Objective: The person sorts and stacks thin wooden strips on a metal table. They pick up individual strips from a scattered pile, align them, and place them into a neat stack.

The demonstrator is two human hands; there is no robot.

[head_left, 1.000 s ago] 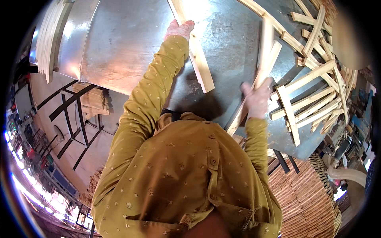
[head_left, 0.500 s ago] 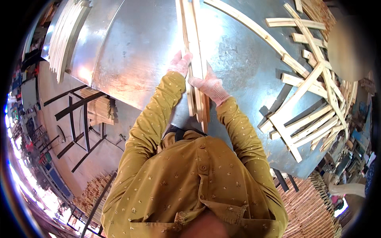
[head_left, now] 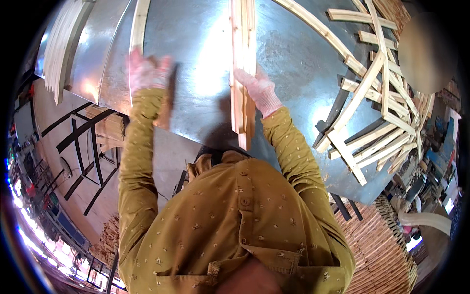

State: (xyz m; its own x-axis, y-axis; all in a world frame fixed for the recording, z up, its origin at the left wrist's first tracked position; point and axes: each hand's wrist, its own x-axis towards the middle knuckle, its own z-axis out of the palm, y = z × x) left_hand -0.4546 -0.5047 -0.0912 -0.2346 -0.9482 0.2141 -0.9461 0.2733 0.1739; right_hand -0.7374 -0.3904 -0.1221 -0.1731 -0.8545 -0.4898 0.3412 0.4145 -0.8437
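Note:
A narrow bundle of pale wooden strips (head_left: 242, 44) lies lengthwise in front of me, its near end close to my body. My right hand (head_left: 259, 90), in a pinkish knit glove, is closed on the bundle's right side. Its thumb lies over the top and the other fingers are partly hidden. My left hand (head_left: 149, 72), gloved alike, is well to the left and blurred by motion. It is at the near end of a single wooden strip (head_left: 140, 22); whether it grips that strip is unclear. Both rest on a shiny metal-topped table (head_left: 196, 73).
A neat stack of strips (head_left: 66, 44) stands at the table's far left. Many loose strips (head_left: 360, 98) lie crisscrossed on the right. Below the left edge is a black metal frame (head_left: 95, 147) beside stacked wood (head_left: 110, 126). More stacked wood (head_left: 377, 250) stands at lower right.
My left hand has left the bundle and moved left; a single strip now lies there. My right hand stays on the remaining strips, which sit slightly further right at their far end.

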